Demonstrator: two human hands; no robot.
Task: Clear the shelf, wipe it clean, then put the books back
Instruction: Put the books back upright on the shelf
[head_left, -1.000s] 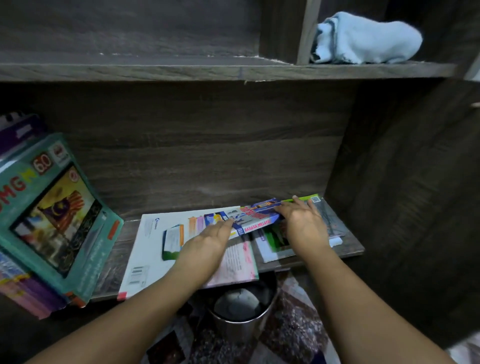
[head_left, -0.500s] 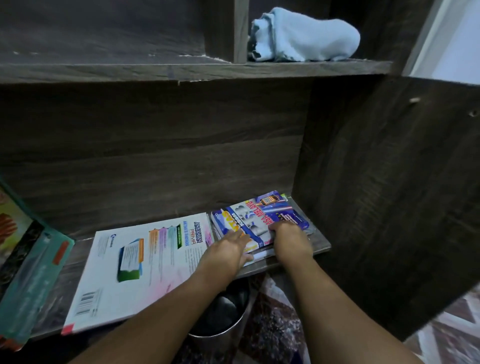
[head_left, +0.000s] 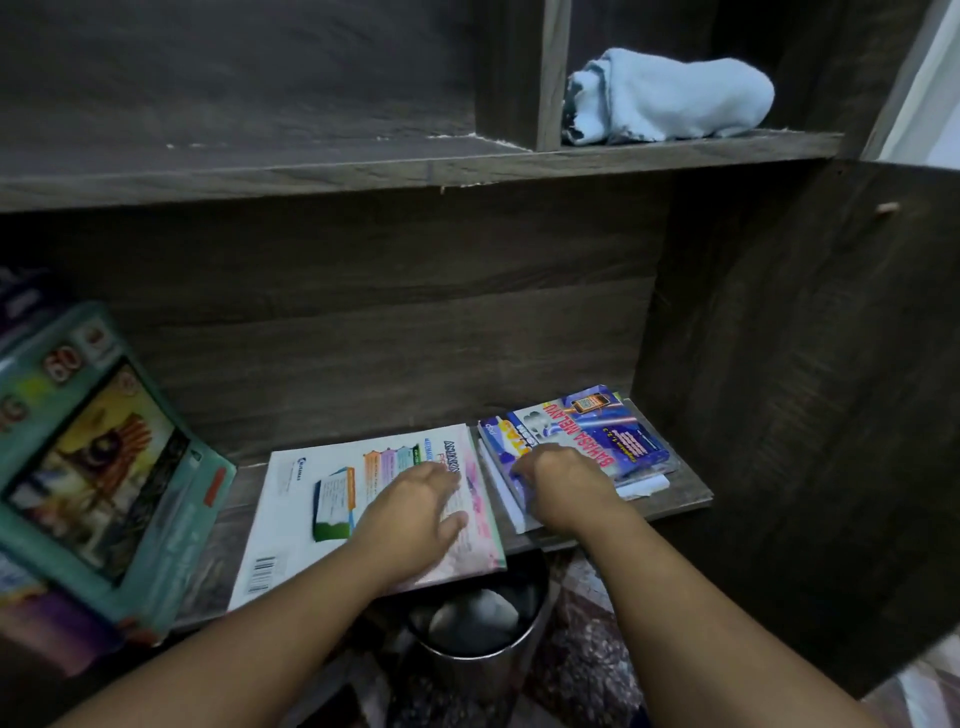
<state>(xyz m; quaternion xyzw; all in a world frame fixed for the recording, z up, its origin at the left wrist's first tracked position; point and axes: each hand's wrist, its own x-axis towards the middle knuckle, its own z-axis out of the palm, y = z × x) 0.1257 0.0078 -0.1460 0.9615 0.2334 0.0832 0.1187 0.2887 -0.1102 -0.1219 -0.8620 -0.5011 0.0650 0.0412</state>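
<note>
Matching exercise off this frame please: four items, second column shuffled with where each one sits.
Things:
1. cloth
2. white book
3. blue book
4. metal bin

Places:
A. under the right hand
B. on the floor, below the lower shelf
C. upper shelf, right compartment
D. under the left hand

Pairs: 1-C, 2-D, 3-A, 4-B

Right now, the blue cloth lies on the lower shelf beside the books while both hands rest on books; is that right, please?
Not quite: the head view shows the cloth on the upper shelf, above the books, not on the lower shelf. Both hands do rest on books: the left hand on the white book, the right hand on the stack.
</note>
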